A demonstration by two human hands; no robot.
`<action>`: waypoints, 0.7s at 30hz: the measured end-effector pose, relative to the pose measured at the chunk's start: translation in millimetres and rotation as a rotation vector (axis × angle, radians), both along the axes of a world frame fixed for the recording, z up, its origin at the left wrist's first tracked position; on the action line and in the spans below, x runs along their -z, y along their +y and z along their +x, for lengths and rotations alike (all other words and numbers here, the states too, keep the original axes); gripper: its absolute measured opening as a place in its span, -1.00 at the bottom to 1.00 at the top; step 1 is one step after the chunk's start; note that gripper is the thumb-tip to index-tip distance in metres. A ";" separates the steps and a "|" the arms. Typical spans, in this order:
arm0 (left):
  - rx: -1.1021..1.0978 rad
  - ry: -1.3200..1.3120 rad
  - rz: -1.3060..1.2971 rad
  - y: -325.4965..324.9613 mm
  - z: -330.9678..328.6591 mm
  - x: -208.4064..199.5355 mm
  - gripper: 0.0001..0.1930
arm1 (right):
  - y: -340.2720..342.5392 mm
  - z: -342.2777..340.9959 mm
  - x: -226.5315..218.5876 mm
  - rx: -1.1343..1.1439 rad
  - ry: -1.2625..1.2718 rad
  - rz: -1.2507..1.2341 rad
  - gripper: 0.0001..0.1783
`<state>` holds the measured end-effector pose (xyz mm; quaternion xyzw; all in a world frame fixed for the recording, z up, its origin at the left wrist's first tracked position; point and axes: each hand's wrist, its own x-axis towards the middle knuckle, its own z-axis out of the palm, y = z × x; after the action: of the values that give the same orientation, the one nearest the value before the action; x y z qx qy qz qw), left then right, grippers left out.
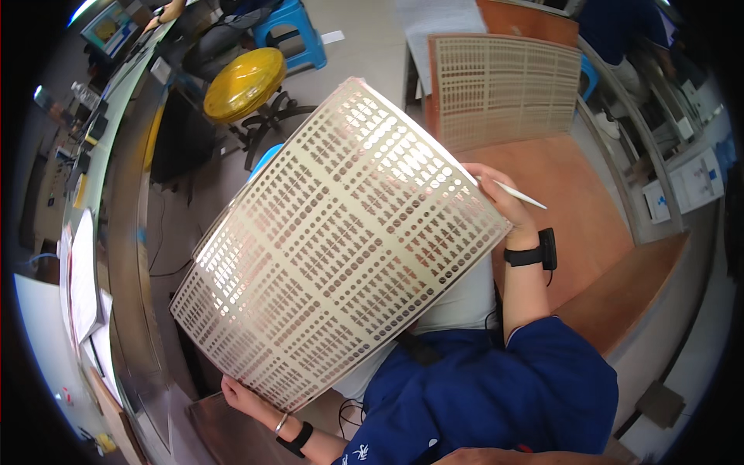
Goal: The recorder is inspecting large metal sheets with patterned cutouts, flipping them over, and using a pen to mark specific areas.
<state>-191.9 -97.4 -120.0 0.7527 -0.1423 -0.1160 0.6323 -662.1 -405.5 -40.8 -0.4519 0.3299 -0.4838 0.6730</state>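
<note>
A large, thin cream panel (341, 248) with rows of small shiny metallic shapes, like a circuit board panel, is held tilted over my lap. My left hand (244, 395) is closed on its lower left edge, the fingers partly hidden by the sheet. At the upper right edge, my right hand (500, 194) grips the panel, its thumb side showing. A slim white pen-like tool (519, 194) sticks out from that same hand, tip pointing right. The fingers behind the panel are out of sight.
A similar patterned panel (504, 85) leans at the back of an orange-brown board surface (573, 201) on my right. Left of me runs a long bench (116, 101) with papers (85, 287). A yellow round stool (244, 81) and blue stool (291, 35) stand ahead. Other people sit farther off.
</note>
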 end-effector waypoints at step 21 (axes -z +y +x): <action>0.104 0.062 -0.077 -4.3 19.8 -2.2 -0.70 | -69.9 13.0 -21.3 -0.266 0.540 -0.387 -0.57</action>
<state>-172.1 -101.7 -117.7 0.7154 -0.1659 -0.1663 0.6581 -649.1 -475.4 -19.5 -0.7217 0.3364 -0.3085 0.5204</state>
